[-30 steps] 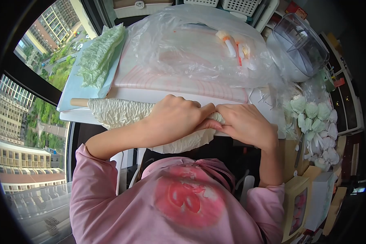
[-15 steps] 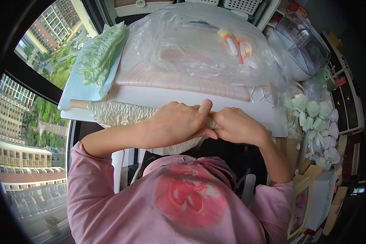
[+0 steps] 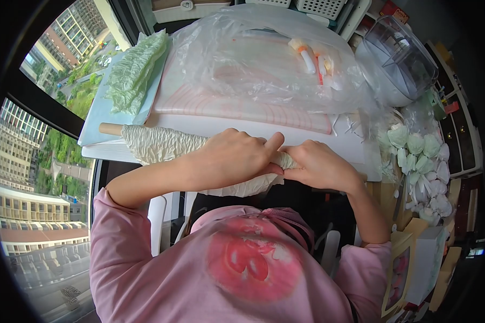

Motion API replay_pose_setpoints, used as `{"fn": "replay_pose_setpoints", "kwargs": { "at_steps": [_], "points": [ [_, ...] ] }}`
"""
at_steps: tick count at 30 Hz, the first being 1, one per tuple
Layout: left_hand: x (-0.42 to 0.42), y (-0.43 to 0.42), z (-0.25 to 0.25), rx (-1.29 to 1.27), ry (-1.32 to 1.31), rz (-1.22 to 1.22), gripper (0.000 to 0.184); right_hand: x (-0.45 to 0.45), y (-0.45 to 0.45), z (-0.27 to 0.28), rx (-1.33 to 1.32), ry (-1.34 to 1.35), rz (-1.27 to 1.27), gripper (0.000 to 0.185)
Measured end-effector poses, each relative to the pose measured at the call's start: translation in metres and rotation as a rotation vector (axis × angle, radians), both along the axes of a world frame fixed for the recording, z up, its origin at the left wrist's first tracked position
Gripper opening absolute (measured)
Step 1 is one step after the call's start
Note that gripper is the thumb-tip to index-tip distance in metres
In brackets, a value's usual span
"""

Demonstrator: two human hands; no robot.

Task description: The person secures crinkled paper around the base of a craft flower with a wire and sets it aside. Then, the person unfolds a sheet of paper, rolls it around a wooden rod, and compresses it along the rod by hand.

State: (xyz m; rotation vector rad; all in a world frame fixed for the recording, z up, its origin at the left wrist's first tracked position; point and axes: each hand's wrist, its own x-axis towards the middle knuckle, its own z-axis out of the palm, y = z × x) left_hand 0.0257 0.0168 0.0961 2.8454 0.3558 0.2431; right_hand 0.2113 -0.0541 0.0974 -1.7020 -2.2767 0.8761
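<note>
A pale wooden rod (image 3: 110,128) lies along the table's front edge, wrapped in crinkled cream paper (image 3: 159,144). My left hand (image 3: 234,157) is closed over the wrapped rod near the middle, its thumb and fingers on the paper. Just to its right, my right hand (image 3: 320,166) grips the same wrapped rod, with its fingertips near those of my left hand. Between the hands a short wrinkled stretch of paper shows. A loose flap of the paper hangs below my left hand, over the table edge. My palms hide the rod beneath them.
Crinkled green paper (image 3: 137,72) lies on a blue sheet (image 3: 98,114) at the left. Clear plastic (image 3: 215,59) covers a pink-lined mat (image 3: 242,114) behind. At the right are a clear-lidded container (image 3: 396,64), pale fabric-like buds (image 3: 415,144) and boxes (image 3: 425,264).
The rod's bare left end has shifted slightly right and up since the last frame. My left hand's fingers have shifted on the paper, and both hands still hold the roll.
</note>
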Motion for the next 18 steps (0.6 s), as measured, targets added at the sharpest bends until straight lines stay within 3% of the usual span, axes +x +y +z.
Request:
{"fn": "replay_pose_setpoints", "kwargs": {
  "at_steps": [4,6,13,16,18],
  "points": [
    [-0.005,0.005,-0.007,0.181,-0.198,-0.071,0.038,0.007,-0.001,0.005,-0.002,0.003,0.005,0.026],
    [-0.005,0.005,-0.001,0.198,-0.021,-0.023,0.034,0.01,0.0,0.002,-0.088,-0.003,-0.013,0.027],
    [0.005,-0.001,-0.002,0.062,0.115,-0.019,0.037,-0.004,0.0,-0.002,-0.042,-0.038,-0.067,0.026],
    [0.003,0.002,-0.008,-0.024,0.028,-0.018,0.035,0.003,-0.002,-0.009,-0.013,0.001,-0.057,0.026],
    [0.003,0.008,-0.017,0.074,-0.324,-0.17,0.03,0.007,-0.006,-0.01,0.06,0.02,-0.016,0.027]
  ]
}}
